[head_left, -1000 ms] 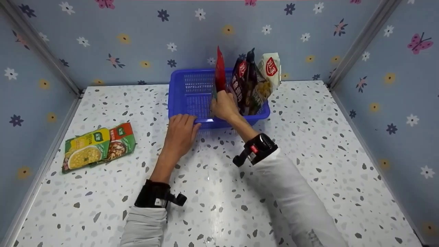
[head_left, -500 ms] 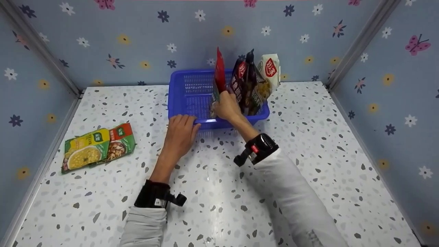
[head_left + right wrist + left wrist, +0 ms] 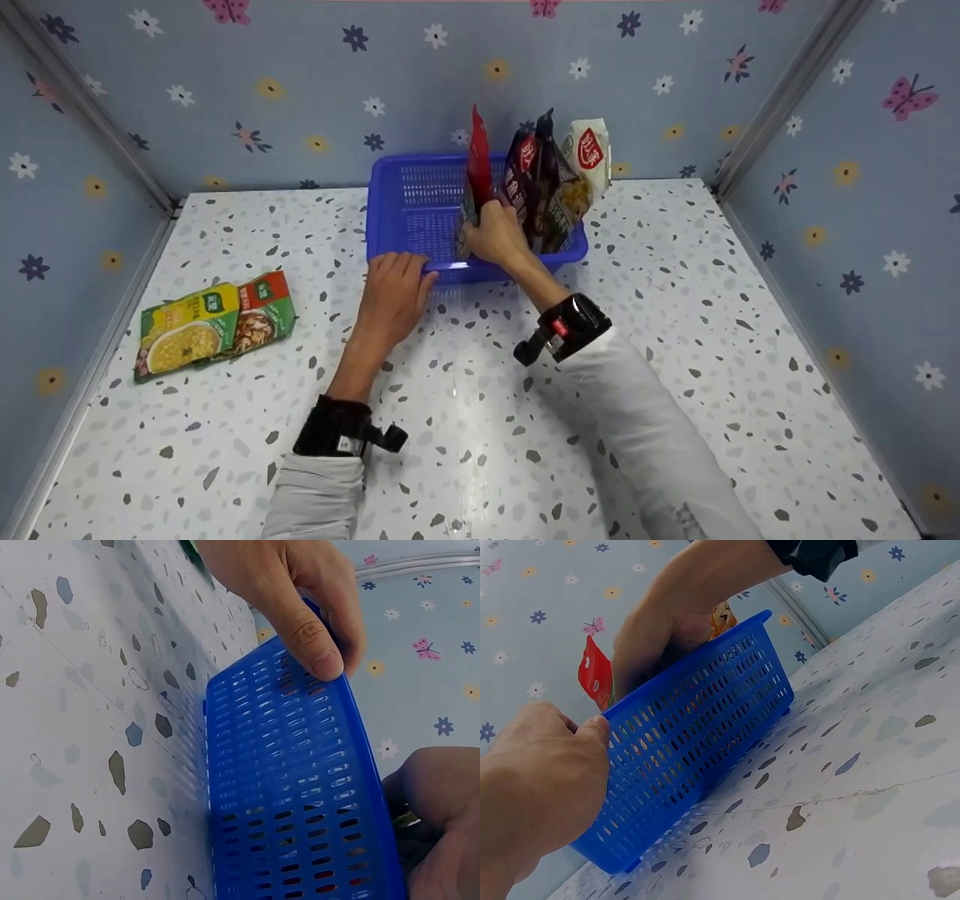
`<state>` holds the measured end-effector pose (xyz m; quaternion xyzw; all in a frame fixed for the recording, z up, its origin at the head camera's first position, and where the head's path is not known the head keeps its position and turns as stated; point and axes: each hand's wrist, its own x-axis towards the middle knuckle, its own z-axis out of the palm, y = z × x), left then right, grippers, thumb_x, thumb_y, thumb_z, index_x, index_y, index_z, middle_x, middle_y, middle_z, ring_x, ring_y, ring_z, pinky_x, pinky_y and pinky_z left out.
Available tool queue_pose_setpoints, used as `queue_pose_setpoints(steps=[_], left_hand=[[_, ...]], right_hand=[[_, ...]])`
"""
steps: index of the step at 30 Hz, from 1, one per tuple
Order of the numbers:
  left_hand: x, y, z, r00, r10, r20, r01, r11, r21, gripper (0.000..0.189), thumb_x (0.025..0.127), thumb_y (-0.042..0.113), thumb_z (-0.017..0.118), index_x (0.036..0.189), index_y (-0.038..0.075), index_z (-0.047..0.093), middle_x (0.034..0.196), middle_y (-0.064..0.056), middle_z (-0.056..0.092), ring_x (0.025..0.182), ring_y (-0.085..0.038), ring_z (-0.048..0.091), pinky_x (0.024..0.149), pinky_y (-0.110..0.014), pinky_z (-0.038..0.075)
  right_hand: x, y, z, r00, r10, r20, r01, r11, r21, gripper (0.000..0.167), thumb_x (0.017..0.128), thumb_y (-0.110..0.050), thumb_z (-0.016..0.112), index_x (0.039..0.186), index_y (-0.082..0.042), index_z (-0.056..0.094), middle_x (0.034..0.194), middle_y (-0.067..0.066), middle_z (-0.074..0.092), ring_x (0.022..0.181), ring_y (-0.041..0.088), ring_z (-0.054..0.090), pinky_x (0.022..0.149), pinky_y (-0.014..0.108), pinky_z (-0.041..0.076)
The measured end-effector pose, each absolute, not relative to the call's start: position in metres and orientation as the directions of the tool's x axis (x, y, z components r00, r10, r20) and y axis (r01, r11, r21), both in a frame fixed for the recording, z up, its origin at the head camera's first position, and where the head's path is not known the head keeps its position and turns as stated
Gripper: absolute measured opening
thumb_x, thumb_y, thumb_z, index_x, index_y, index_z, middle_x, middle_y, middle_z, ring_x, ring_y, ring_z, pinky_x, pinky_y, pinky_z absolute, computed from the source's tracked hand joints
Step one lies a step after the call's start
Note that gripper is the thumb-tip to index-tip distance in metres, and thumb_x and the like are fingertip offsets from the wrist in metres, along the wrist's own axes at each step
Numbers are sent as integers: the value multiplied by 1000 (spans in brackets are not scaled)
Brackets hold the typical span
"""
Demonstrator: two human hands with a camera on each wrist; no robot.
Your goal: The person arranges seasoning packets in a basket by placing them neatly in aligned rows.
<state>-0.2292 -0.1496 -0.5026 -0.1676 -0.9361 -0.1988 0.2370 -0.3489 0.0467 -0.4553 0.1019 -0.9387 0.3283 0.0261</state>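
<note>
Red packet (image 3: 480, 165) — edge-on, long axis upright; blue basket (image 3: 384, 206) — left-to-right.

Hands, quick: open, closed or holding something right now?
Left hand: holding the blue basket by its near rim.
Right hand: in the basket at the red-topped packet; fingertips hidden, grip cannot be told.

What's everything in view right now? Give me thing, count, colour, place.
blue basket: one, blue, on the table near the back wall
red packet: one, red, upright in the basket
dark packets: count unclear, overlapping, dark purple, right of the red one
white-topped packet: one, basket's right end
yellow-green packet: one, left on the table
red-green packet: one, partly under it
table: one, speckled white
walls: three, light blue, floral
left hand: one, gripping the front rim
right hand: one, beside the red packet, fingers partly hidden
wrist straps: two, black
sleeves: two, light grey
</note>
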Motion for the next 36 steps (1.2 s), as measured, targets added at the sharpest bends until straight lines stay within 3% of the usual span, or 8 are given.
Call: queue_pose_setpoints(steps=[6,13,16,19,22,26,31,36], left_hand=[[-229,-150,-503,-834,217,507,405,865,295,30,116,26,63,128,0,71,117,-22,76,109,-41,68,108,-56,51],[-229,-150,-503,-837,218,501,404,864,299,32,116,26,63,131,-1,71,121,-22,77,111,-41,69,109,-56,51],[-229,-150,-503,-839,217,498,402,865,300,31,116,25,64,132,-1,71,121,-23,77,111,-41,68,110,-56,50],[-229,-150,-503,-842,212,496,394,870,296,31,116,24,64,133,0,70,122,-22,77,112,-42,68,111,-57,50],[-229,-150,-504,-841,211,498,391,873,292,32,116,25,64,134,-1,71,122,-22,77,113,-42,68,111,-57,50],[-229,-150,-505,-838,217,501,399,870,290,37,119,29,59,133,-2,71,122,-23,77,112,-42,69,111,-58,50],[-229,-150,-504,-839,210,501,397,867,302,35,118,29,60,132,-1,71,122,-22,77,112,-42,69,111,-57,50],[-228,-150,-505,-840,212,499,397,867,300,37,119,31,57,133,0,71,123,-22,77,113,-41,69,112,-57,50]], right_hand=[[-328,46,-434,-981,-179,75,-186,755,-629,30,109,-29,72,89,-6,72,79,11,74,63,21,64,56,31,49],[-309,57,-426,-968,-230,97,-241,758,-606,44,110,-44,71,83,-12,60,67,-1,51,54,14,47,51,27,38],[-298,65,-424,-957,-254,142,-287,744,-604,44,110,-49,70,95,-7,67,76,5,60,62,19,57,57,31,46],[-284,73,-423,-940,-283,192,-341,722,-602,52,109,-52,70,118,0,75,101,18,79,84,31,75,74,41,63],[-271,82,-426,-901,-340,270,-434,706,-560,60,110,-51,70,135,3,75,126,25,82,111,40,81,96,51,67],[-260,94,-436,-806,-431,406,-587,673,-450,55,110,-43,72,135,5,75,133,25,80,125,44,78,109,57,63],[-256,105,-453,-696,-511,504,-700,640,-317,45,110,-36,73,132,4,76,133,23,80,127,43,74,117,59,57],[-259,109,-469,-643,-550,533,-730,651,-208,42,112,-35,71,131,3,76,129,21,80,123,40,74,114,55,58]])
